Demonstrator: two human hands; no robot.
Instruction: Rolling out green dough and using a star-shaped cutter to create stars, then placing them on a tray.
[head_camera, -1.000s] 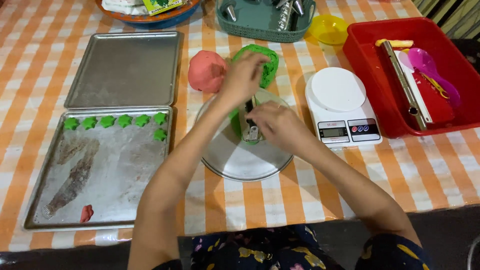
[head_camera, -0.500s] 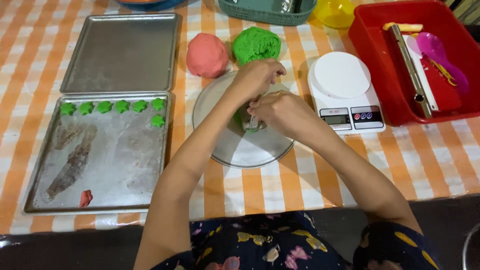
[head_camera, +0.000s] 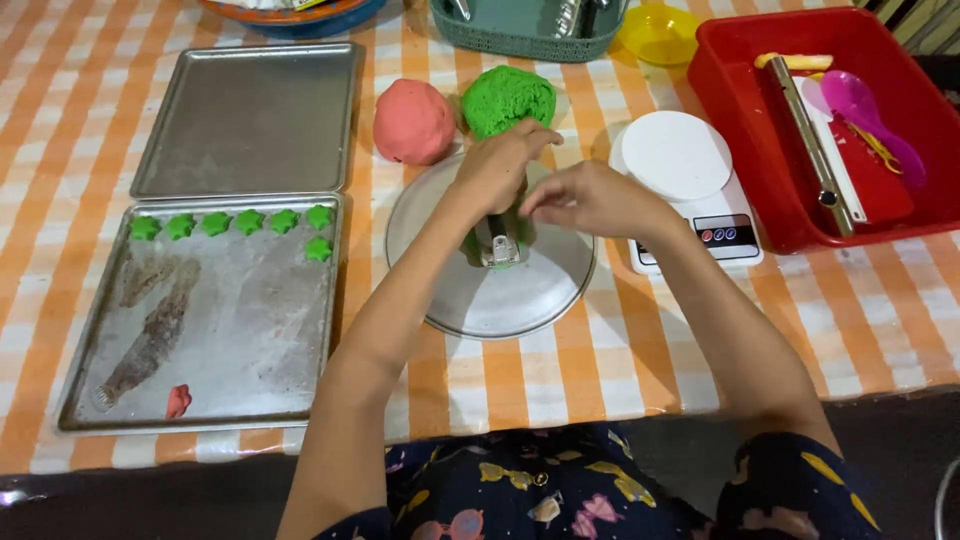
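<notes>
My left hand (head_camera: 497, 165) reaches over a round metal plate (head_camera: 545, 290) and grips a small metal cutter (head_camera: 498, 240), which stands on a flat piece of green dough (head_camera: 472, 245) on the plate. My right hand (head_camera: 590, 200) hovers just right of the cutter with its fingers bunched and pointing left toward my left hand; I see nothing in it. A green dough ball (head_camera: 507, 97) and a pink dough ball (head_camera: 413, 120) sit just behind the plate.
A baking tray (head_camera: 230, 340) at the left carries several green star cut-outs (head_camera: 232, 222) and one pink piece (head_camera: 178, 401). An empty tray (head_camera: 250, 120) lies behind it. A white kitchen scale (head_camera: 685, 180) and a red bin (head_camera: 760, 110) of tools stand at the right.
My right hand has come off the cutter and drawn slightly right. My left hand has stayed on the cutter over the plate.
</notes>
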